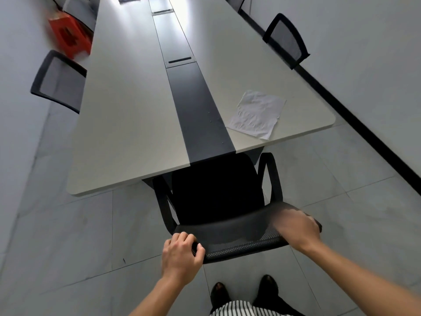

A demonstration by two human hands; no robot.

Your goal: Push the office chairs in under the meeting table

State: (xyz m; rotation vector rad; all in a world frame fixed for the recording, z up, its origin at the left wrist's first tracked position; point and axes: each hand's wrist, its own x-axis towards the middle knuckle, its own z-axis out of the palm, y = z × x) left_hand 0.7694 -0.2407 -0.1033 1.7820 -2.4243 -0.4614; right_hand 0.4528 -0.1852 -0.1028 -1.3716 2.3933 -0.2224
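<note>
Office chair [218,195] stood at the long surface's [127,124] near end, seat partly beneath it. My left grip [181,256] clamped the backrest's left corner. My right grip [296,226], blurred, lay on the right corner, closure unclear. Crumpled paper [257,115] lay on the surface.

Large pale grey tiles with thin joints and a faint sheen cover the floor [68,236]. Plain light grey walls rise on both sides: the left wall [16,65], and the right wall [376,53], which has a black skirting strip [364,131] along its foot. A blurred red plastic stool [70,35] stands at the far left, and bright white light glares from the far end of the room.
</note>
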